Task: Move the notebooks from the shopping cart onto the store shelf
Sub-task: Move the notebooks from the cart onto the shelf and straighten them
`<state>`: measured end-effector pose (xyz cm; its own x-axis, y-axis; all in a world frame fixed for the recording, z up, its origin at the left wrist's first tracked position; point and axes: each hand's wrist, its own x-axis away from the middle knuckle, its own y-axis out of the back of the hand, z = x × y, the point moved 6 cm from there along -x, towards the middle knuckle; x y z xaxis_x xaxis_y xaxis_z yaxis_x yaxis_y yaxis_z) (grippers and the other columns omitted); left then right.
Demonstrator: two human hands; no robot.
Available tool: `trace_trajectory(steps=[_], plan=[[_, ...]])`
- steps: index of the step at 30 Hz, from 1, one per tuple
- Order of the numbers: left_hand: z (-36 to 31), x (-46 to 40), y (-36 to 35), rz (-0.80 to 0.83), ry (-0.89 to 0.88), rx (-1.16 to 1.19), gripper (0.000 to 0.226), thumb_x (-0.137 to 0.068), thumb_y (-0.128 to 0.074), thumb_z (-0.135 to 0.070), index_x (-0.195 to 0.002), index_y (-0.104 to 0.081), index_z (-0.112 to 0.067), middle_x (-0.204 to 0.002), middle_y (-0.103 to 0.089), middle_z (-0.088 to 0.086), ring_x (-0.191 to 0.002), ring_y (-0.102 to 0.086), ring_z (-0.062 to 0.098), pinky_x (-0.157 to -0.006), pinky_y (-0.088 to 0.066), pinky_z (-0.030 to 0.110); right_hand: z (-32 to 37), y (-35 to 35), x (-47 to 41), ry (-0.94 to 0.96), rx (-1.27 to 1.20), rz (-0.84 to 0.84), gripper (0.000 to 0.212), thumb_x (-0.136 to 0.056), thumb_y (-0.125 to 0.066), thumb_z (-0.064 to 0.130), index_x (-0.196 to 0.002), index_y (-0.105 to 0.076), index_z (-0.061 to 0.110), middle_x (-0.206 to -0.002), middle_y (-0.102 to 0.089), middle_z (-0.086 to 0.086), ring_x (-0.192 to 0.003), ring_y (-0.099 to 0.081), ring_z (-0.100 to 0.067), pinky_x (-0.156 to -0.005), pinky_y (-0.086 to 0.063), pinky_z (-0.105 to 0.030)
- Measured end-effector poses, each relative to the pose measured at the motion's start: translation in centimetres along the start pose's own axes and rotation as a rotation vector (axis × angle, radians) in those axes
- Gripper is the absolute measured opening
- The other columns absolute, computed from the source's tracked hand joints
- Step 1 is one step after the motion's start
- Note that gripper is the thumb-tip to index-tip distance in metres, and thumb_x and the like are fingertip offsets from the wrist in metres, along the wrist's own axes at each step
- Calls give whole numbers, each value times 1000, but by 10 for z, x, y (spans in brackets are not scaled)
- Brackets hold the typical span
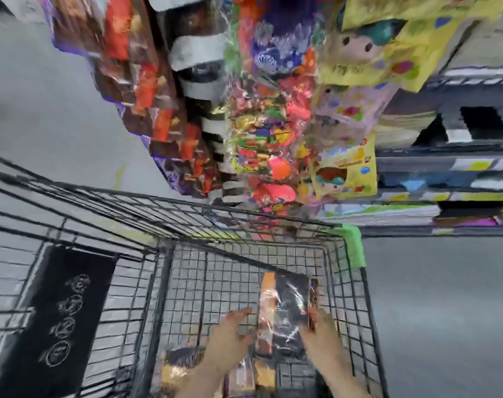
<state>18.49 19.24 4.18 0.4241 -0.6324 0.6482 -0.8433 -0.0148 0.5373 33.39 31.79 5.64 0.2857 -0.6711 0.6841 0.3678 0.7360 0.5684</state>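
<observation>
Both hands at a notebook inside the black wire shopping cart (244, 254).
Right hand (320, 333) grips the dark, plastic-wrapped notebook (287, 314) by its right edge; left hand (230, 337), fingers straight, alongside its left edge. Frame blurred.

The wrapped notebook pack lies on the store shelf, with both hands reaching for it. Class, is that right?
Not quite. The head view shows the wrapped notebook pack inside the shopping cart, not on the store shelf. The right hand and the left hand do reach for it.
</observation>
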Motion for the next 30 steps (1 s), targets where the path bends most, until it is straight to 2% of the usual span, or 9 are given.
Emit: trace_trajectory(steps=[1,4,6,10,13,20,25,27,30], plan=[[6,-13,-11,27,17,23,56,-91,-53,-38,-141,-31,-25,-142,-44,1,-56,-52,-8,-58,-51,15,-10,-10,-9,-32,52,-26,47,-89,-53,34,-133,-41,20,-134,-47,-9,-102,-61,-19,-91,-51,-32],[23,-45,-42,148,113,71,74,-89,-55,-40,-148,-14,-21,-143,-43,6,-83,-64,10,-73,-54,21,-32,-38,-27,-139,57,-48,44,-88,-53,36,-125,-45,15,-127,-48,-11,-96,-61,-22,-86,-52,-36],[30,-57,-58,165,119,57,69,-86,-58,-43,-142,-28,-18,-123,-61,6,-86,-65,16,-77,-54,27,-39,-47,-35,-165,77,-86,38,-89,-52,31,-119,-47,10,-122,-47,-11,-95,-60,-26,-82,-50,-36],[26,-62,-57,80,70,292,37,-90,-59,-21,-125,-47,-22,-82,-63,-11,-58,-60,-3,-55,-47,8,-41,-48,-40,-148,-89,-195,32,-88,-55,15,-118,-49,7,-117,-49,-14,-96,-57,-27,-84,-47,-36],[21,-62,-42,99,51,531,23,-91,-56,-16,-111,-49,-24,-92,-70,0,-76,-69,12,-75,-57,31,-26,-41,-42,-50,-133,-233,27,-88,-55,15,-115,-51,12,-114,-53,-8,-87,-55,-16,-78,-48,-28],[52,-47,22,39,92,603,25,-93,-51,-18,-105,-42,-38,-72,-69,-13,-66,-67,-2,-53,-48,10,-9,-27,-29,-38,-68,-201,46,-85,-58,34,-128,-44,23,-126,-42,-4,-95,-61,-20,-86,-54,-38],[97,-46,36,-65,191,659,64,-89,-57,-27,-144,-25,-19,-115,-54,5,-102,-53,22,-98,-39,37,-39,-35,-30,-187,77,-227,66,-78,-66,43,-129,-40,9,-126,-43,-14,-106,-55,-29,-86,-49,-40],[111,-49,30,-86,209,634,63,-90,-57,-25,-144,-24,-19,-102,-53,-2,-97,-55,28,-96,-41,40,-47,-44,-35,-246,140,-202,78,-73,-67,51,-129,-35,6,-126,-45,-16,-109,-54,-32,-86,-49,-42],[120,-48,21,-76,221,582,41,-90,-56,-25,-128,-41,-28,-91,-53,-16,-76,-60,3,-73,-47,20,-54,-54,-44,-276,196,-182,79,-69,-69,55,-121,-37,5,-117,-51,-15,-103,-57,-31,-78,-53,-41]])
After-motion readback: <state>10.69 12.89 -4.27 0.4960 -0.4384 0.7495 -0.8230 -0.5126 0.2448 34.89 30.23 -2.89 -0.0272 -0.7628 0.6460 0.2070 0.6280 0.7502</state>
